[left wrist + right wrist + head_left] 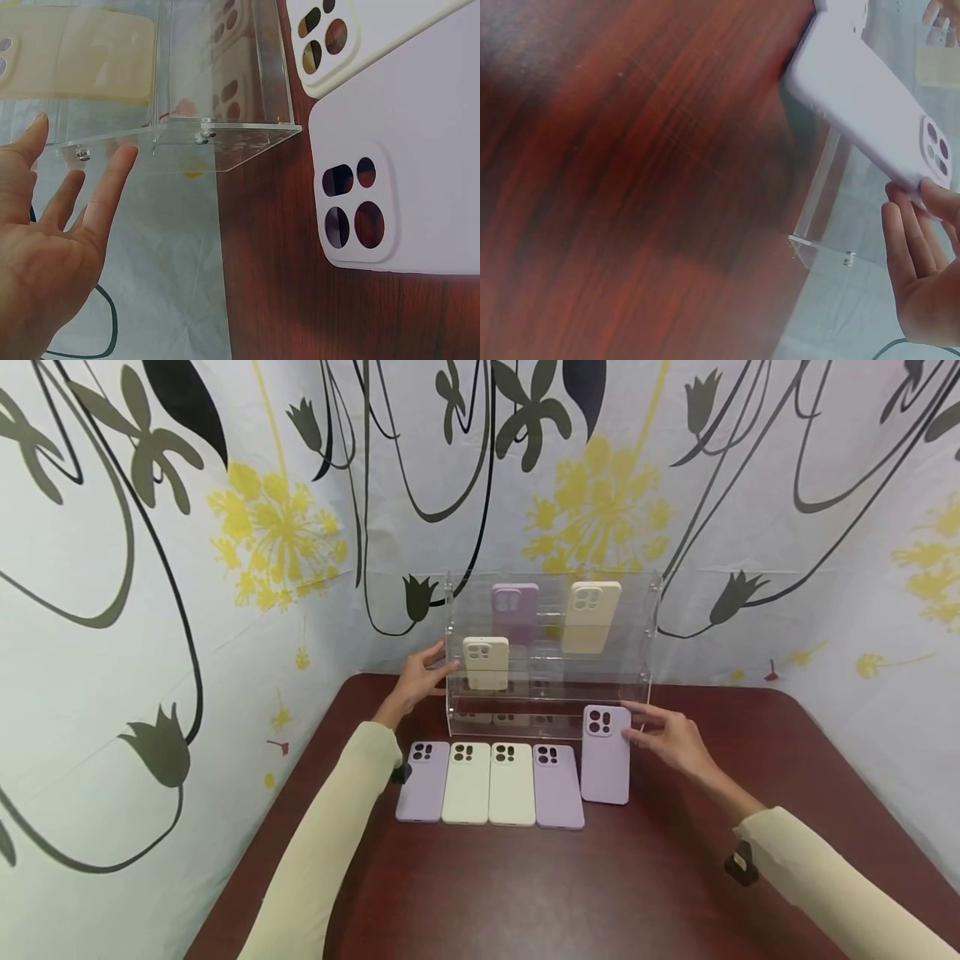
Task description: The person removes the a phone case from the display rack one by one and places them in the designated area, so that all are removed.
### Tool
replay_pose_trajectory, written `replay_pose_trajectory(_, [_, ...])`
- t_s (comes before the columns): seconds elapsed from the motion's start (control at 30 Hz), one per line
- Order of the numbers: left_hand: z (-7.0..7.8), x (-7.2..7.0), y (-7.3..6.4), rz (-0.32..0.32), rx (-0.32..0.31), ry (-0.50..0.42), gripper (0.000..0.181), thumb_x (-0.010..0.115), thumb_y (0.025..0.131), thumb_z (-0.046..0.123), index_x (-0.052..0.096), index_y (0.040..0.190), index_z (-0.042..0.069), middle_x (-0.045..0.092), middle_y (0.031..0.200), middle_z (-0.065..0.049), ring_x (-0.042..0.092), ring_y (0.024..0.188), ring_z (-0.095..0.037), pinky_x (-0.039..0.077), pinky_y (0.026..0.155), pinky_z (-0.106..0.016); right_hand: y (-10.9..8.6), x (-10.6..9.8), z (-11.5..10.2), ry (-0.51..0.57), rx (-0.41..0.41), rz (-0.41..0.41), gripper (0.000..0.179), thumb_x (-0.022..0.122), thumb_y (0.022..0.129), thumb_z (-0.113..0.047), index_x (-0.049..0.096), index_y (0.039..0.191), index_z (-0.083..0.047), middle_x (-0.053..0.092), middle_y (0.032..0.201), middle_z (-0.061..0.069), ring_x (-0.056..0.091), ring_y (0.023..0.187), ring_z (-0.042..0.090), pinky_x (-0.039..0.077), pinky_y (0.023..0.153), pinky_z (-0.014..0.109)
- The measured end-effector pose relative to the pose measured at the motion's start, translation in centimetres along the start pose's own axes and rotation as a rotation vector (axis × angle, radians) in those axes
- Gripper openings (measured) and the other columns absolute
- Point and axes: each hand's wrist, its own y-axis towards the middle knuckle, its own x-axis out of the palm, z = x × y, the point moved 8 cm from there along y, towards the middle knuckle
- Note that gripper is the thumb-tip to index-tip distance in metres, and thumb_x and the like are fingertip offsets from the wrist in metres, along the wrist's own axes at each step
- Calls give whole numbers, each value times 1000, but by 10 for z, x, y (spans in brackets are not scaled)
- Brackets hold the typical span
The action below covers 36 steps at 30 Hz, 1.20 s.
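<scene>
In the head view my right hand (670, 739) pinches a lilac phone case (606, 760) by its upper right edge, thumb on the camera-hole side. The case stands tilted up in front of a clear acrylic display stand (551, 689), and the right wrist view shows its back (870, 97). My left hand (422, 675) is at the stand's left side panel; in the left wrist view its fingers (112, 184) are straight and spread against the panel. On the stand's tiers sit a cream case (486, 662), a lilac case (515, 606) and a larger cream case (591, 618).
Several cases lie side by side on the dark red wooden table (555, 893) before the stand: a lilac case (423, 783), a cream case (467, 785), another cream case (512, 785) and a lilac case (558, 787). A flower-patterned cloth (420, 485) hangs behind the table.
</scene>
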Motion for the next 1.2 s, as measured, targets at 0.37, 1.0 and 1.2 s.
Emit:
replay_pose_trajectory(0.37, [-2, 2, 1, -10, -5, -32, 71, 72, 101, 21, 37, 163, 22, 38, 164, -17, 54, 137, -39, 57, 100, -61, -13, 24, 24, 72, 114, -76, 51, 80, 94, -14, 64, 140, 0, 72, 118, 28, 77, 79, 32, 67, 68, 41])
replay_pose_trajectory(1.0, [-1, 2, 0, -11, 7, -17, 71, 72, 101, 22, 37, 163, 23, 40, 163, -16, 53, 138, -37, 61, 94, -56, -30, 45, 43, 145, 183, -57, 51, 82, 92, -16, 65, 137, 2, 74, 114, 25, 77, 77, 18, 65, 61, 28])
replay_pose_trajectory(1.2, [0, 1, -1, -6, 5, -25, 70, 72, 101, 22, 37, 163, 23, 39, 163, -16, 53, 139, -38, 58, 97, -59, -30, 45, 41, 136, 178, -38, 51, 83, 91, -16, 66, 136, 1, 75, 111, 24, 77, 78, 17, 65, 60, 27])
